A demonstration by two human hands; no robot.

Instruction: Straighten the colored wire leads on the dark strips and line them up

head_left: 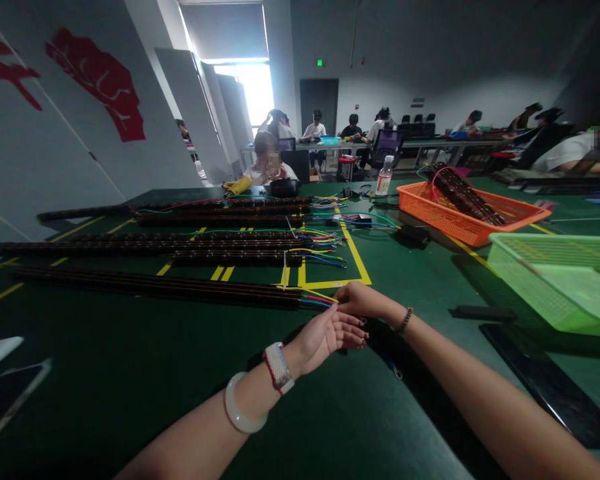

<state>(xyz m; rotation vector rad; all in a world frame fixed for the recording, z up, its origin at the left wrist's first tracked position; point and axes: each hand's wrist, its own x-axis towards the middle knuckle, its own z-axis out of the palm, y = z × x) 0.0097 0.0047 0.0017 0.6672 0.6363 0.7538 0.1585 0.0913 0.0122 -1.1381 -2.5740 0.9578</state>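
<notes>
A dark, long wire harness point(170, 287) lies across the green table, with yellow, red and blue wires point(316, 301) coming out of its right end. At those wire ends, my right hand point(363, 300) has its fingers closed in a pinch; the fingertips are partly hidden. Just below is my left hand point(325, 339), palm up and fingers stretched out, its thumb close to the wires. Whether the thumb touches them I cannot tell. A loose ring terminal point(396, 371) with a blue sleeve lies to the right of my left hand.
More dark harnesses point(130, 245) lie behind, above yellow tape lines point(355, 250). To the right are an orange basket point(445, 220) holding a dark bundle, a green basket point(525, 287) and a black flat object point(545, 380). A bottle point(384, 177) stands behind; a person point(275, 167) sits opposite.
</notes>
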